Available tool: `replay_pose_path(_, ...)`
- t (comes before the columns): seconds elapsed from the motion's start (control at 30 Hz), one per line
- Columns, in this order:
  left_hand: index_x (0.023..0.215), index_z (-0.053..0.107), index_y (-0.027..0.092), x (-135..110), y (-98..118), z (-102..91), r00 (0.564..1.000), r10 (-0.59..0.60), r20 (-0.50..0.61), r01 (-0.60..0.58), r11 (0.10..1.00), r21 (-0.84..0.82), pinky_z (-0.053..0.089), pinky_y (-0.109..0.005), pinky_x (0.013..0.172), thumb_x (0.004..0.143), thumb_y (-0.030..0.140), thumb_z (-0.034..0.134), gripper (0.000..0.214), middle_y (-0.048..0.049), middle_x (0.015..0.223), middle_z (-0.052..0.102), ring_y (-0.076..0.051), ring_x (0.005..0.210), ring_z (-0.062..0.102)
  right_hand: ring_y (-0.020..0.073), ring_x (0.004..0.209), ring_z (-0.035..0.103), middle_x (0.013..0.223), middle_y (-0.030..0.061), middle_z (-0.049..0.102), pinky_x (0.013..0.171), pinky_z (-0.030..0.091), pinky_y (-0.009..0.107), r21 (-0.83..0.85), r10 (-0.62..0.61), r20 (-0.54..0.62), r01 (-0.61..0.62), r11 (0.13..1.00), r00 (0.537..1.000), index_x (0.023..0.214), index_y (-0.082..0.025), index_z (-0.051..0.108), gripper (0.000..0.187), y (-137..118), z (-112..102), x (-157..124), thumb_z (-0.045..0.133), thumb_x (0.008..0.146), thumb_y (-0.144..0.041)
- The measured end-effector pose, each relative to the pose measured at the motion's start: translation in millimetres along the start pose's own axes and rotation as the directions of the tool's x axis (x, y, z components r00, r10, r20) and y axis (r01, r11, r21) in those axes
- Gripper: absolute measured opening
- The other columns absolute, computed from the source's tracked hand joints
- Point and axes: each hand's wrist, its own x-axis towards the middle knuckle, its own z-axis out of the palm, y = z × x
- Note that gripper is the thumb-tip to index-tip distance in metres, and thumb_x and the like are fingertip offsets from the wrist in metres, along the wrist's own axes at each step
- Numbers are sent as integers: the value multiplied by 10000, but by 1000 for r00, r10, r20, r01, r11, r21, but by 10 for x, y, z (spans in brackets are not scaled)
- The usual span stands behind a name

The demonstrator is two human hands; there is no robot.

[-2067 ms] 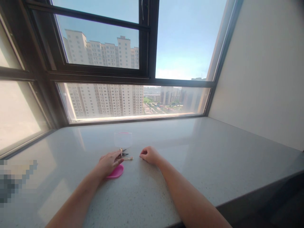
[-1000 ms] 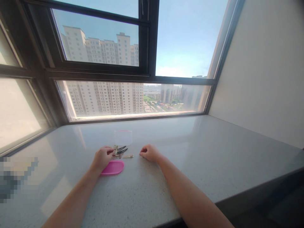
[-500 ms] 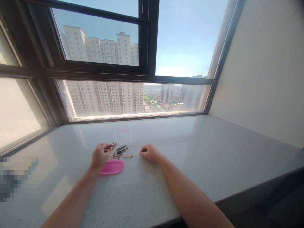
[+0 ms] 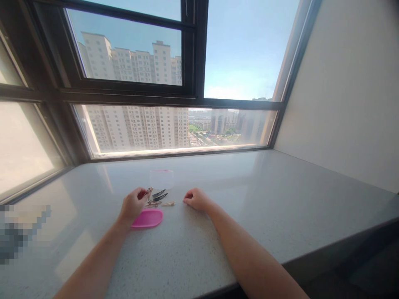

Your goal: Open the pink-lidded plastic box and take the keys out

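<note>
My left hand [image 4: 132, 205] is raised a little off the grey stone sill [image 4: 264, 207], fingers pinched on a small dark hair clip [image 4: 147, 192]. Just right of it, several more hair clips [image 4: 160, 198] lie loose on the sill. A pink oval lid [image 4: 147, 218] lies flat right below my left hand. Behind the clips stands a small clear plastic container [image 4: 161, 179]. My right hand [image 4: 195, 199] rests on the sill to the right of the clips, its fingers curled in with nothing visible in them.
The sill runs wide to the right as far as a plain wall [image 4: 343, 91]. Dark-framed windows [image 4: 193, 54] close off the back and left side. A blurred patch [image 4: 21, 232] lies at the left edge. The sill's front edge drops off at the lower right.
My left hand went from lying over the clips and lid to pinching one clip and lifting it off the sill. The right hand has stayed put.
</note>
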Motion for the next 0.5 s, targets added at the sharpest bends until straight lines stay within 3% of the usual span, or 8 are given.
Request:
replay_pose_path(0.27, 870, 664, 190, 6, 3, -9, 998, -30, 53, 32, 999, -36, 468, -234, 661, 686, 343, 532, 274, -40, 820, 732, -195, 752, 657, 145, 688, 610, 773, 56, 707, 595, 397, 218, 3, -7, 4, 7, 1000, 1000, 831, -150, 720, 211, 7, 1, 6, 601, 741, -301)
replay_pose_path(0.5, 1021, 670, 148, 16, -26, 14, 996, -13, 89, 21, 995, -93, 503, -346, 761, 705, 336, 553, 386, -100, 944, 729, -260, 867, 668, 147, 688, 608, 773, 61, 705, 597, 400, 223, 3, -7, 11, 7, 1000, 1000, 833, -148, 721, 213, 6, -8, 3, 603, 743, -300)
